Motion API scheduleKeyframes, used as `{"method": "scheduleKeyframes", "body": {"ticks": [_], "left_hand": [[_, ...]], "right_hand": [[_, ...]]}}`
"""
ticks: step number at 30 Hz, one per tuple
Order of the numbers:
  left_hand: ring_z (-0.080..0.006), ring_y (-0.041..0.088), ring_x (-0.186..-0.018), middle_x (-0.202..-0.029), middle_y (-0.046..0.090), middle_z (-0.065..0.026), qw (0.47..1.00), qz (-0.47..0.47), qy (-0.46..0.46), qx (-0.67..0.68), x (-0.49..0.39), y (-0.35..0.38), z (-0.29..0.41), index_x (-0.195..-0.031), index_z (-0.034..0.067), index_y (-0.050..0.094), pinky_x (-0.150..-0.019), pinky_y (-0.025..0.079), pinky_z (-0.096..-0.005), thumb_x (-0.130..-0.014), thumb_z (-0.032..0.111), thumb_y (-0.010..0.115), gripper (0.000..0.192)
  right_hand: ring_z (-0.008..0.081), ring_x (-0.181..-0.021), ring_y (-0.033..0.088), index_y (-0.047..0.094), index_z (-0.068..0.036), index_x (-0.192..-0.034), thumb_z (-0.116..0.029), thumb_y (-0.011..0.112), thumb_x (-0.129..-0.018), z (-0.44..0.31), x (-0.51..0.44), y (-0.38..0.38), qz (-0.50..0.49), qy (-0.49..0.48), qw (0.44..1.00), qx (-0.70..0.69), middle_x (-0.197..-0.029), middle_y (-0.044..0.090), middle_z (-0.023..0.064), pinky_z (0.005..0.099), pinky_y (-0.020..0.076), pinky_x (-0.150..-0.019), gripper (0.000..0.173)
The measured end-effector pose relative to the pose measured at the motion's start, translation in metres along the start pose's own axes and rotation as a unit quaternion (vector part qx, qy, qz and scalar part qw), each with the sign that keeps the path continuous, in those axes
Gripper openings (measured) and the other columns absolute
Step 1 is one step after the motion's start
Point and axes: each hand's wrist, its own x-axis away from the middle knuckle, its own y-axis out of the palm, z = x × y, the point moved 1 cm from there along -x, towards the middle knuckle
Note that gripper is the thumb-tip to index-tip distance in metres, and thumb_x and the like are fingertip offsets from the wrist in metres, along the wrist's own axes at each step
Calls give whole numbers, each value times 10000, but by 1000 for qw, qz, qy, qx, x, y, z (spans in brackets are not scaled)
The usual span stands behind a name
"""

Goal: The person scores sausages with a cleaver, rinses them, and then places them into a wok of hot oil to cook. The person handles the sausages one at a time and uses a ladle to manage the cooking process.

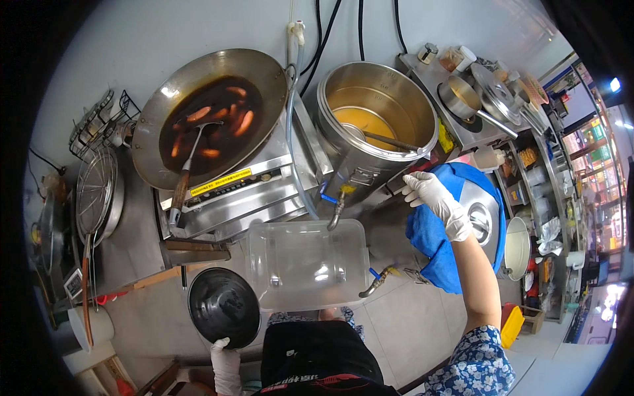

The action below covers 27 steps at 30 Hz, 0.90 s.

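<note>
My left hand [224, 356], in a white glove, grips the near rim of a black bowl [224, 307]. The bowl's inside faces up and looks wet. My right hand [431, 193], gloved too, is above a blue cloth [426, 232] wrapped around a lidded steel vessel [479, 220]; its fingers are loosely bent, with nothing visible in them. Left of that hand stands a tall steel pot [346, 171] of yellowish liquid, a ladle [391, 141] resting inside with its handle over the rim. A translucent plastic tub [307, 267] sits below the pot's spout [338, 210].
A large wok [257, 64] of dark liquid with reddish pieces sits on a cooker [262, 203]; a wooden-handled spatula [182, 185] leans in it. Wire strainers [96, 190] stand left. A saucepan [460, 99] and shelves [550, 198] are at right. A second tap [379, 282] juts beside the tub.
</note>
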Motion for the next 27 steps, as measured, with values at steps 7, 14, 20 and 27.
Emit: {"method": "scheduleKeyframes", "body": {"ticks": [7,14,20,27], "left_hand": [[-184,620,-950,-1040,667,-94,998,8,14,-66,12,62,-6,-1028,-44,644,-900,478,-299,-770,20,563,277],[-211,649,-936,-987,695,-113,981,-51,53,-182,-11,73,-5,-943,-73,652,-859,511,-338,-787,-36,546,192],[-331,530,-1200,-1311,530,-135,994,-74,-51,-56,1,106,-16,-1359,0,441,-1026,446,-499,-700,72,583,678],[-354,568,-1118,-1248,565,-155,998,17,-47,-40,7,122,-62,-1301,-18,469,-971,473,-525,-697,59,594,622]], "right_hand": [[146,-680,603,624,-18,-1075,-300,565,-976,31,-11,-15,11,0,998,-56,-831,642,52,286,510,-601,305],[131,-664,610,640,-28,-1054,-258,569,-978,57,-8,-26,63,-15,994,-88,-800,648,45,265,509,-582,252],[77,-627,560,656,-15,-1032,-171,552,-967,19,-59,-38,173,-153,963,-141,-734,634,20,235,442,-546,198],[113,-609,572,677,-16,-907,-133,587,-921,-24,-227,-13,49,-249,967,33,-725,631,40,249,468,-555,148]]}}
